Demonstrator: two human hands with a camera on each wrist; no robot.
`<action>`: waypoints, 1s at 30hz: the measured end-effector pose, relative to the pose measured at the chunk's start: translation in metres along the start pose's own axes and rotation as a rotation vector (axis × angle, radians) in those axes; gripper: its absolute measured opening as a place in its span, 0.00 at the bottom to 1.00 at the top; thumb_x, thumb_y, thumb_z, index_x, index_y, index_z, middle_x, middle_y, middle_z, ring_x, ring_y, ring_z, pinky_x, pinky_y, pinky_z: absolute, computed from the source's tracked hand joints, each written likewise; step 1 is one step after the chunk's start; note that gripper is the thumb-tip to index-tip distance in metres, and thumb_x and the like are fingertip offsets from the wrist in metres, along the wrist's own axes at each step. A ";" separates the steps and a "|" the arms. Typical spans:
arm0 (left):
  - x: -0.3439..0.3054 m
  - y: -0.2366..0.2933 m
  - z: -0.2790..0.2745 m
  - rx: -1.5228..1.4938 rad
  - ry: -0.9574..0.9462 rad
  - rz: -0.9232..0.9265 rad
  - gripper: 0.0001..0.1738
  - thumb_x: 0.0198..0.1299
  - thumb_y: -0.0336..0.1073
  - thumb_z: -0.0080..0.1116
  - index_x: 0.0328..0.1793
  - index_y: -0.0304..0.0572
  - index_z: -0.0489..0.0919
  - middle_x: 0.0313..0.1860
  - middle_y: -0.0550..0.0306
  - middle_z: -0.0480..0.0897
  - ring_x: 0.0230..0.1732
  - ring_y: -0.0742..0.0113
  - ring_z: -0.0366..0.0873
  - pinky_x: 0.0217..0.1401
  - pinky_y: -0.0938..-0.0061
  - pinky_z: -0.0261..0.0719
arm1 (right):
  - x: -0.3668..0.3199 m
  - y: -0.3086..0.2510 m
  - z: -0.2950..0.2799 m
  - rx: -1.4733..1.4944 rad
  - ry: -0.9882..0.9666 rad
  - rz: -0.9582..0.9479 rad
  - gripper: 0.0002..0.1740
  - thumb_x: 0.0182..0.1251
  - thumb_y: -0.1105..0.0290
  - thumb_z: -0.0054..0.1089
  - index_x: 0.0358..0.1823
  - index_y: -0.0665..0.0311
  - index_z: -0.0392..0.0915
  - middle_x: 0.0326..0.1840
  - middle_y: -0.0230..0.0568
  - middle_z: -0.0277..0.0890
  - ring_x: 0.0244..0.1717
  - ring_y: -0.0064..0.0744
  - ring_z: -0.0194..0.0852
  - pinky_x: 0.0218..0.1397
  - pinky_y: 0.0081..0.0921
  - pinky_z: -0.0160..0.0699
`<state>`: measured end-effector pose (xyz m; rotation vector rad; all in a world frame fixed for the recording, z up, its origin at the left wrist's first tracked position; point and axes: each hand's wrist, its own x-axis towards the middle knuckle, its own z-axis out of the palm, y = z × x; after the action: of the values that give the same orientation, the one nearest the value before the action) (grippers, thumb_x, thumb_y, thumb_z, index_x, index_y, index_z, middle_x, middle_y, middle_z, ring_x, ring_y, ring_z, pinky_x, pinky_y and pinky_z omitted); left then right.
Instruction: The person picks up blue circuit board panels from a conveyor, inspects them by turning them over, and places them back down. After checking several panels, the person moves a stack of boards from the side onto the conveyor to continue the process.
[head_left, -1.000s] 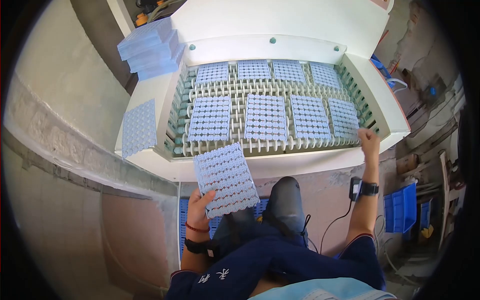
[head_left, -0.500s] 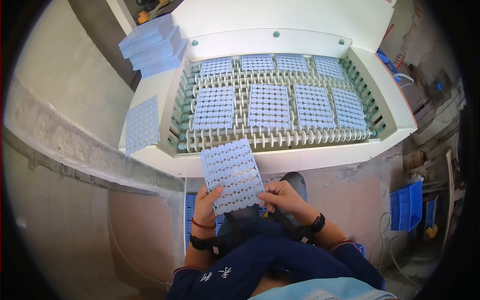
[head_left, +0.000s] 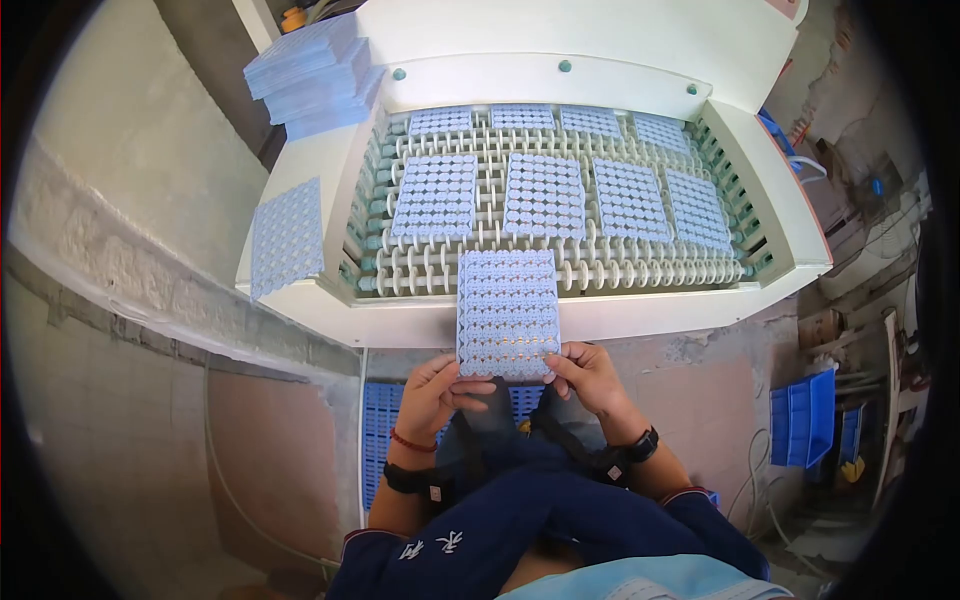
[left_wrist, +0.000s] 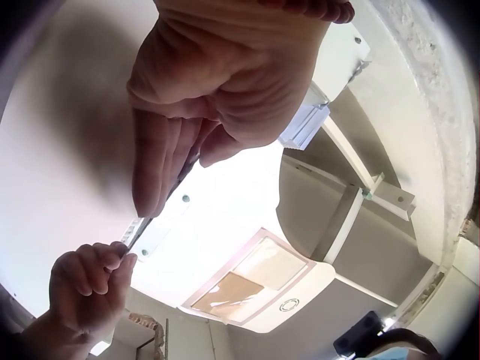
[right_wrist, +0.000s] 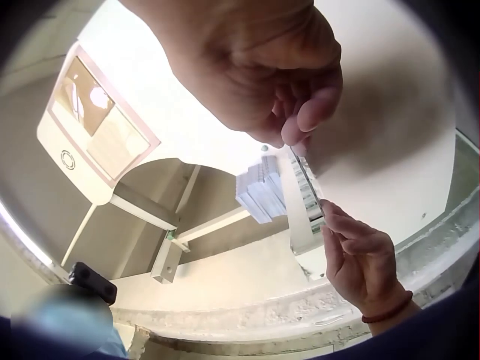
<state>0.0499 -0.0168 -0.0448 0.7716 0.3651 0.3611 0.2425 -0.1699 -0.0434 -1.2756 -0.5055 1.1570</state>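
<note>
A thin light-blue panel (head_left: 508, 310) with rows of round discs and scalloped edges is held upright in front of the machine's front edge. My left hand (head_left: 430, 393) holds it at the lower left corner, thumb on one side and fairly straight fingers behind. At the lower right corner, my right hand (head_left: 588, 376) pinches it between thumb and fingers. Edge-on in the right wrist view, the panel (right_wrist: 306, 174) spans from the right fingertips to the left hand (right_wrist: 364, 259). The left wrist view shows the right hand (left_wrist: 88, 289) gripping the far end.
Behind the panel, a white machine (head_left: 650, 310) has a bed of rollers (head_left: 600, 273) carrying two rows of similar panels (head_left: 545, 195). One loose panel (head_left: 287, 238) lies on its left ledge, near a stack of panels (head_left: 310, 75). A blue bin (head_left: 803, 418) stands at the right.
My right hand has come from the machine's right side to the panel's lower right corner. The panel has straightened and shifted right. Panels on the rollers sit slightly farther back in view.
</note>
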 end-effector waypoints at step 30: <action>0.007 0.049 -0.049 0.153 0.284 0.206 0.17 0.62 0.34 0.43 0.46 0.22 0.71 0.32 0.36 0.79 0.29 0.55 0.81 0.27 0.65 0.84 | 0.004 -0.014 -0.045 0.158 0.181 -0.116 0.10 0.62 0.66 0.54 0.29 0.67 0.75 0.20 0.36 0.74 0.13 0.17 0.63 0.14 0.13 0.61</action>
<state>0.0254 0.0484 -0.0423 0.9134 0.5864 0.6452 0.2873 -0.1856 -0.0442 -1.1850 -0.3423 0.9545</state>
